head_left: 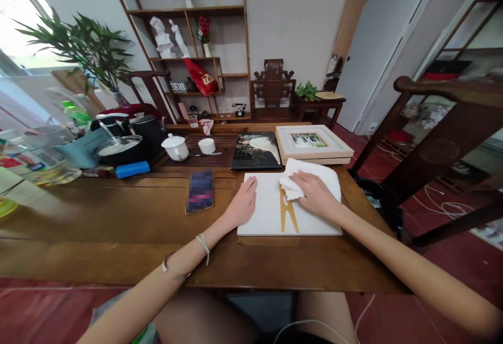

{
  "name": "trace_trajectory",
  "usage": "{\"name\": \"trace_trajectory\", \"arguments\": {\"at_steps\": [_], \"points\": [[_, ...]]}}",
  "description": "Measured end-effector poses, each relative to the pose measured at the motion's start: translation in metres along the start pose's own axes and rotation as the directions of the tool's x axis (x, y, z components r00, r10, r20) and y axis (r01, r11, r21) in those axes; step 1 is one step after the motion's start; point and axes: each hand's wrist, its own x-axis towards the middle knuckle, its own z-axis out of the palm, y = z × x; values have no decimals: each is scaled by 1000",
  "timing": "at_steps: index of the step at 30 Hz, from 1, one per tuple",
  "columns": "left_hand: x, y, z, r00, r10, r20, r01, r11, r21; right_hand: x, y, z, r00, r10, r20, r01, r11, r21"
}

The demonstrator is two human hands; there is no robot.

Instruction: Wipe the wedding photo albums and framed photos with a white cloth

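A flat white board [261, 213] lies on the wooden table in front of me, with a tan forked shape [289, 213] on its face. I cannot tell whether that shape is printed or a separate piece. My left hand [244, 201] rests on the board's left edge, fingers stretched out and holding nothing. Bunched under my right hand [312, 189] is a white towel [329, 177], pressed against the board's upper right. The towel hides the top of the tan shape and the board's upper right corner.
Behind the board lie a black picture panel [255, 151] and a pale wood picture frame [314, 144]. A blurred dark pouch-like item [200, 191] is to the left. Farther back are a white lidded cup [175, 146], a small white bowl [207, 145] and a lidded pan [120, 147].
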Motion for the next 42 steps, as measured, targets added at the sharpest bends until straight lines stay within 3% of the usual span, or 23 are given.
{"name": "trace_trajectory", "arguments": {"at_steps": [4, 9, 14, 17, 20, 25, 30, 36, 42], "points": [[0, 0, 0, 1000, 5, -15, -5, 1000, -5, 4, -11, -1, 999, -16, 32, 18, 999, -50], [0, -1, 2, 1000, 9, -19, -9, 1000, -2, -37, -45, -9, 979, -140, 147, 149, 987, -54], [0, -3, 5, 999, 28, -43, -29, 999, -16, -80, -79, -24, 892, -391, 227, 389, 919, 57], [0, -3, 3, 999, 29, -26, -30, 999, -23, -87, -90, -29, 849, -467, 246, 450, 884, 124], [0, -4, 2, 999, 35, -14, -35, 999, -21, -74, -83, -25, 881, -417, 223, 392, 908, 146], [1, -5, 2, 999, 37, -22, -37, 999, -10, -26, -43, -5, 960, -254, 121, 243, 965, 99], [1, -1, 0, 1000, 27, -13, -27, 1000, -16, 12, -18, 6, 990, -141, -3, 141, 988, 64], [1, 3, -2, 1000, 3, 5, -3, 1000, -11, 13, -35, 1, 994, -91, 53, 94, 994, -49], [0, -1, 0, 999, 37, -11, -37, 999, -25, -32, -81, -11, 950, -243, 198, 262, 962, -75]]}}
